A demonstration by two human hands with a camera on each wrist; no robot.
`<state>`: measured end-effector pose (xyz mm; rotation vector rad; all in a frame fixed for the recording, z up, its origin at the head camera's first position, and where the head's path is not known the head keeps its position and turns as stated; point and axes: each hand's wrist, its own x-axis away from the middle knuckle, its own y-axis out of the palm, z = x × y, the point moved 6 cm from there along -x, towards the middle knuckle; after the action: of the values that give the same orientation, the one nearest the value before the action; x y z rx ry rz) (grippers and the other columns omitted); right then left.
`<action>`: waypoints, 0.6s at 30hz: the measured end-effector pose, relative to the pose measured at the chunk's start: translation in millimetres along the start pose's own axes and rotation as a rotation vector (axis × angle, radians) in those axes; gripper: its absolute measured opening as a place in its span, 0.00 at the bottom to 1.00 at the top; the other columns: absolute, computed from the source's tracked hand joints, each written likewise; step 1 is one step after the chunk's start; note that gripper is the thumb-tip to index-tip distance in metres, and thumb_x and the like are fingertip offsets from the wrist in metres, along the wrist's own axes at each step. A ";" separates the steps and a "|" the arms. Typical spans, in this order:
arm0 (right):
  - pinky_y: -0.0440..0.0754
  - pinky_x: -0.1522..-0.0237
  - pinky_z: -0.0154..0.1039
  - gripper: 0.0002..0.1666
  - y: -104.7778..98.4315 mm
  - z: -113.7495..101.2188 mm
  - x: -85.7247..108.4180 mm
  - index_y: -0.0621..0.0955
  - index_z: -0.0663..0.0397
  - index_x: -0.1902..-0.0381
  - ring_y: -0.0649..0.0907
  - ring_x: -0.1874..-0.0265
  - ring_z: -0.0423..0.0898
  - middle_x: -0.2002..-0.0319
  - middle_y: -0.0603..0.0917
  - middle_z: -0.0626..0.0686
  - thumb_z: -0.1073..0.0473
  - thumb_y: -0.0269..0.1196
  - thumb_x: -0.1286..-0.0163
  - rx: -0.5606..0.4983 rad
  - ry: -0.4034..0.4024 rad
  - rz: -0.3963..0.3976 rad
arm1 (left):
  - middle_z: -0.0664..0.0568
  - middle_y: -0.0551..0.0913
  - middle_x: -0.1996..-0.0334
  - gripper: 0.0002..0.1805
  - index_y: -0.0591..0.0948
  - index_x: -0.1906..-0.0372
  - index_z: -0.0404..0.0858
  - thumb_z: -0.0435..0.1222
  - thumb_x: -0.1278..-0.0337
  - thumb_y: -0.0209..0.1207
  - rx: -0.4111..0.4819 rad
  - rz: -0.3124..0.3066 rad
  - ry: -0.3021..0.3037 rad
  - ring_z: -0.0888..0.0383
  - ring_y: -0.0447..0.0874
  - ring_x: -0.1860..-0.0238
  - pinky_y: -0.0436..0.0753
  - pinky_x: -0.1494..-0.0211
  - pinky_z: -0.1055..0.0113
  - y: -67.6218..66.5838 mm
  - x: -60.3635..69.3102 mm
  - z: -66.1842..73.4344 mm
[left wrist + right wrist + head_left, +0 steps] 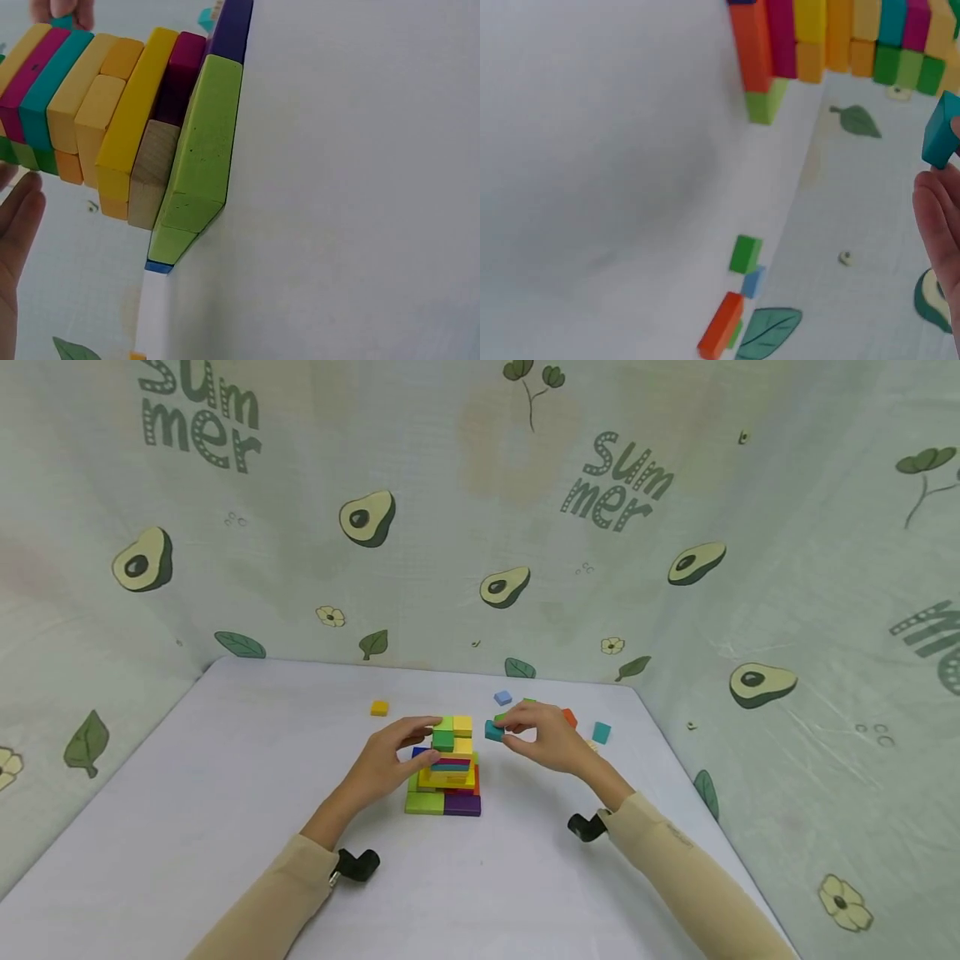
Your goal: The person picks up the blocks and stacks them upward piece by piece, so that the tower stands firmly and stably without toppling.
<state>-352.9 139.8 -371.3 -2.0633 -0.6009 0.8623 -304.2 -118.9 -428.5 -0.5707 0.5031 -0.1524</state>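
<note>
Centrally, a tower of coloured blocks [453,767] stands on a white table [225,827], a lime plank [424,803] and a purple plank [462,806] forming its near base. The hands are apart. The left hand [392,753] lies at the tower's left side, thumb and fingers spread and loosely bent; whether the fingertips touch it cannot be told. The right hand [546,739] pinches a small teal block [493,731] between thumb and fingers, raised to the right of the tower and clear of it.

Part of the tower's left side is hidden by the left hand in the head view, and its upper end is cut off in both wrist views. The left wrist view shows only part of the left hand at its edge, with the right hand's blurred fingers partly visible beyond the tower. Behind the right hand, a red block [570,717] and green blocks [529,700] are partly covered; a pale piece [592,746] is too small to identify. A light blue block [502,697], a square teal piece [602,732] and a yellow block [379,708] lie farther back, well apart from the tower.
</note>
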 end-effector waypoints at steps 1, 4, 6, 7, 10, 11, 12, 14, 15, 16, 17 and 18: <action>0.90 0.51 0.43 0.14 -3.0 -7.5 0.3 0.91 0.51 0.47 0.86 0.56 0.45 0.51 0.89 0.47 0.62 0.73 0.30 -0.001 -0.014 0.016 | 0.54 0.79 0.29 0.31 0.76 0.26 0.53 0.47 0.30 0.69 -0.002 0.001 0.005 0.50 0.82 0.33 0.82 0.32 0.55 -0.5 -0.4 0.3; 0.89 0.51 0.39 0.14 -7.4 -28.0 0.6 0.91 0.50 0.48 0.86 0.56 0.45 0.51 0.89 0.46 0.61 0.74 0.30 0.005 -0.049 0.033 | 0.53 0.79 0.30 0.31 0.75 0.25 0.52 0.47 0.30 0.69 -0.009 0.002 0.020 0.50 0.83 0.34 0.83 0.32 0.54 -1.8 -1.1 0.6; 0.88 0.51 0.38 0.13 -6.5 -37.9 0.1 0.91 0.51 0.48 0.87 0.55 0.48 0.52 0.89 0.46 0.61 0.73 0.30 0.008 -0.072 0.028 | 0.53 0.79 0.30 0.32 0.75 0.25 0.52 0.47 0.31 0.70 -0.007 0.000 0.019 0.50 0.83 0.34 0.83 0.32 0.54 -2.5 -1.6 0.6; 0.88 0.51 0.38 0.13 -5.5 -41.6 -0.1 0.91 0.51 0.48 0.87 0.55 0.49 0.52 0.89 0.46 0.61 0.73 0.29 0.009 -0.078 0.022 | 0.52 0.79 0.30 0.32 0.75 0.25 0.52 0.48 0.31 0.70 -0.007 -0.002 0.020 0.50 0.83 0.34 0.82 0.32 0.54 -2.6 -1.9 0.7; 0.89 0.50 0.39 0.13 -1.9 -49.0 -2.2 0.91 0.51 0.47 0.87 0.54 0.50 0.52 0.88 0.46 0.61 0.73 0.29 0.009 -0.087 0.011 | 0.52 0.79 0.30 0.33 0.74 0.24 0.52 0.49 0.31 0.70 -0.005 -0.009 0.018 0.49 0.83 0.33 0.82 0.32 0.53 -3.0 -3.3 1.7; 0.89 0.49 0.41 0.13 -0.5 -50.3 -3.4 0.90 0.52 0.47 0.87 0.53 0.49 0.52 0.88 0.46 0.61 0.73 0.29 0.008 -0.088 0.008 | 0.52 0.79 0.30 0.33 0.75 0.24 0.53 0.49 0.31 0.70 -0.002 -0.011 0.016 0.49 0.82 0.33 0.82 0.32 0.53 -3.2 -3.7 2.2; 0.89 0.48 0.43 0.14 0.8 -51.5 -4.4 0.90 0.52 0.47 0.87 0.52 0.48 0.52 0.88 0.47 0.61 0.73 0.29 0.011 -0.090 0.007 | 0.52 0.79 0.30 0.33 0.75 0.24 0.52 0.49 0.31 0.70 0.000 -0.014 0.014 0.48 0.82 0.33 0.82 0.32 0.52 -3.4 -4.0 2.7; 0.89 0.48 0.43 0.14 3.4 -54.0 -6.3 0.90 0.52 0.47 0.86 0.51 0.46 0.51 0.88 0.47 0.61 0.73 0.29 0.022 -0.094 0.006 | 0.52 0.79 0.30 0.33 0.75 0.25 0.52 0.49 0.32 0.70 0.001 -0.018 0.010 0.48 0.82 0.33 0.82 0.31 0.52 -3.9 -4.9 3.5; 0.89 0.47 0.44 0.14 4.9 -55.1 -7.1 0.90 0.52 0.47 0.86 0.50 0.46 0.51 0.88 0.48 0.61 0.74 0.29 0.024 -0.101 0.005 | 0.52 0.79 0.29 0.33 0.75 0.25 0.52 0.49 0.32 0.70 0.003 -0.021 0.008 0.49 0.82 0.33 0.82 0.31 0.52 -3.9 -5.3 3.9; 0.89 0.47 0.44 0.14 6.6 -55.8 -7.7 0.90 0.53 0.47 0.86 0.50 0.46 0.51 0.88 0.48 0.61 0.74 0.30 0.033 -0.107 0.001 | 0.53 0.79 0.29 0.33 0.76 0.25 0.51 0.49 0.32 0.70 0.003 -0.023 0.007 0.49 0.82 0.33 0.82 0.31 0.52 -3.8 -5.7 4.1; 0.89 0.47 0.43 0.14 8.4 -56.5 -8.2 0.90 0.53 0.47 0.85 0.49 0.45 0.51 0.88 0.49 0.61 0.74 0.30 0.043 -0.114 -0.003 | 0.53 0.79 0.29 0.33 0.76 0.26 0.51 0.49 0.32 0.70 0.003 -0.026 0.004 0.49 0.82 0.33 0.82 0.31 0.52 -3.9 -6.0 4.3; 0.89 0.47 0.41 0.14 10.1 -57.2 -8.3 0.90 0.53 0.47 0.85 0.49 0.45 0.51 0.88 0.49 0.61 0.74 0.30 0.055 -0.118 -0.008 | 0.53 0.79 0.29 0.33 0.76 0.26 0.51 0.49 0.32 0.70 0.000 -0.028 0.002 0.49 0.82 0.33 0.82 0.31 0.52 -3.8 -6.4 4.3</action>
<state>-314.4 100.4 -351.0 -1.9693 -0.6412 0.9909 -307.6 -118.2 -420.6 -0.5778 0.4978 -0.1794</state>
